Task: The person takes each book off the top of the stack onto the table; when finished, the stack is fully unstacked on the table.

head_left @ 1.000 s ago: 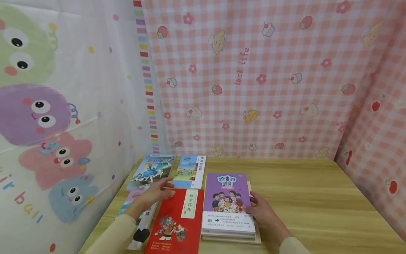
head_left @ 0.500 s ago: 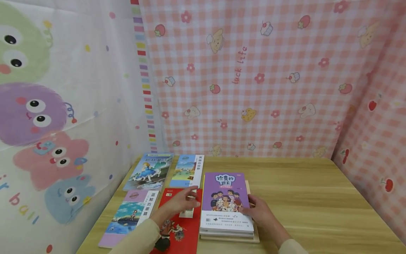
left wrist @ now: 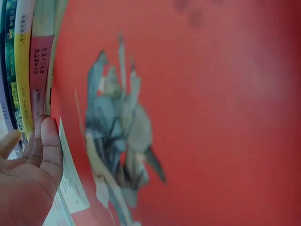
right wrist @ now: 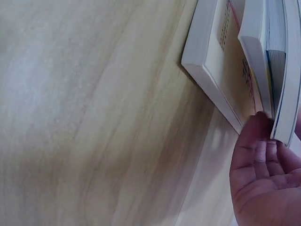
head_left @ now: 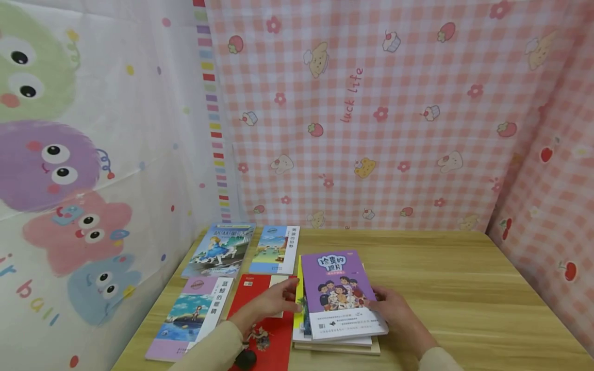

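My right hand grips the right edge of a purple picture-covered book on top of a stack. That book sits turned and shifted right, showing a yellow-edged book beneath it. In the right wrist view, the fingers of my right hand curl under the top book's lifted edge. My left hand is over a red book, at the stack's left side. The left wrist view has its fingertips beside the stacked spines; whether they touch is unclear.
Left of the stack lie a lilac-and-blue book, a book with a girl in a blue dress and a blue-and-white book. Patterned cloths border the wooden table at the back and sides.
My left hand has moved right, from above the books on the left to the stack's left side. The purple book has turned and slid right in my right hand, uncovering the yellow edge.
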Available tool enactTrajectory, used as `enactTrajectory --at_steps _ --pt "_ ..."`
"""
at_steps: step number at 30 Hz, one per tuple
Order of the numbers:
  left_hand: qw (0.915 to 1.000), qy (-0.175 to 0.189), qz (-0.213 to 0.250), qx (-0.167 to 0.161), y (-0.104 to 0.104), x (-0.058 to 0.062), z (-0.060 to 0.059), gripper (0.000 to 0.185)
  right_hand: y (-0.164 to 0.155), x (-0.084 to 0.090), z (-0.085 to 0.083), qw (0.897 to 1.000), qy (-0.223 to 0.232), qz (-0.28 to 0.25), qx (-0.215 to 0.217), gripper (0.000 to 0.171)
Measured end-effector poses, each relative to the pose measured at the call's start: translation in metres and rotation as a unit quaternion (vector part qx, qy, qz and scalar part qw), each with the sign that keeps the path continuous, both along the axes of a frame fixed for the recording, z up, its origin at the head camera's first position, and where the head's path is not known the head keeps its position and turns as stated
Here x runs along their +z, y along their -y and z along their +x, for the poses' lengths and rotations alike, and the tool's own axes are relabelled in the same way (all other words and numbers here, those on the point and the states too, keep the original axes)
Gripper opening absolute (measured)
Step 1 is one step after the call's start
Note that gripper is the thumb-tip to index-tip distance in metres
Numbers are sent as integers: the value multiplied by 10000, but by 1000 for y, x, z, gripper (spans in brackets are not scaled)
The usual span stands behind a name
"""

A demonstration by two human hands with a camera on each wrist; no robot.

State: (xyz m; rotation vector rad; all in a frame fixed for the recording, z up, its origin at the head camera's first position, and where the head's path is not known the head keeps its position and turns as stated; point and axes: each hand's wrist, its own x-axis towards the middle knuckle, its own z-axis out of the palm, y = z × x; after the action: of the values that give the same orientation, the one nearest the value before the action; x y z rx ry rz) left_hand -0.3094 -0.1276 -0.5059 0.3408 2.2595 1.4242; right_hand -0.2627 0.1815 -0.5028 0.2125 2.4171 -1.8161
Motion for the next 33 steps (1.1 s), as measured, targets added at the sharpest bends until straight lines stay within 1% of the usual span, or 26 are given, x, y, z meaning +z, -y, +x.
enactTrajectory --at_steps 3,6,11,14,20,25,28,33 --pt "9999 -36 -117 -97 -2 -1 0 81 -2 0 -1 9997 41 217 -80 51" --pt "9997 -7 -224 -84 -3 -1 1 81 -3 0 0 9996 197 201 -86 50" --pt "9998 -15 -185 -57 -5 -1 4 83 -5 0 6 9988 408 -278 -48 50" --pt "9998 -72 -137 -113 -7 0 5 85 -9 0 8 9980 345 -537 7 53" --pt "9997 -100 -149 -172 -9 -1 5 89 -20 3 7 9946 128 -1022 -127 57" --pt "9990 -183 -347 -228 -9 -3 5 91 -32 6 6 9911 128 -1328 12 57" --pt "9985 -236 -421 -251 -10 -2 6 92 -39 7 6 9891 141 -1463 1 59" --pt "9981 -283 -494 -241 -12 -1 6 93 -51 11 0 9863 114 -1639 -153 58"
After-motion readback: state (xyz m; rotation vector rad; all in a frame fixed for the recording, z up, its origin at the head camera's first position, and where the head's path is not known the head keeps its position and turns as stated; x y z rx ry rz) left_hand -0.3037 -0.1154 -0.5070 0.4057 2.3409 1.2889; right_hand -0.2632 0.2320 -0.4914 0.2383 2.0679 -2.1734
